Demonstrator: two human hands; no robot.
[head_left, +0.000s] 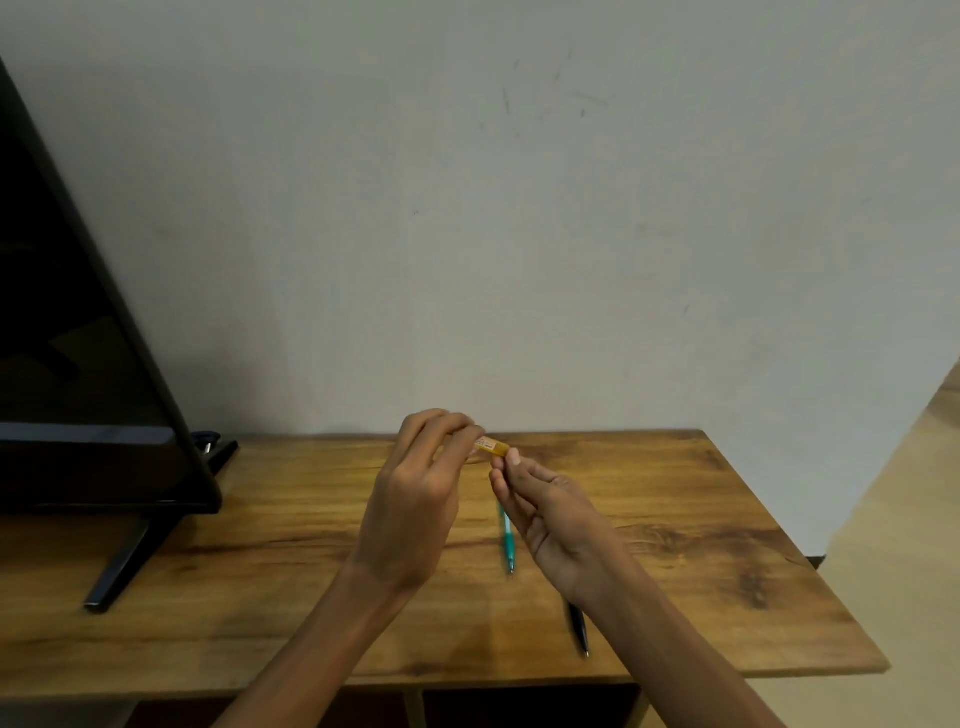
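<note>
Here, two hands pinch one orange pen (two pens below).

A wooden tabletop stands against a pale, scuffed wall. On its left side a dark flat screen rests on a black angled foot. A teal pen lies near the middle, and a black pen lies apart from it, nearer the front edge.

You stand in a home room; a television sits on a wooden cabinet against a plain wall.
</note>
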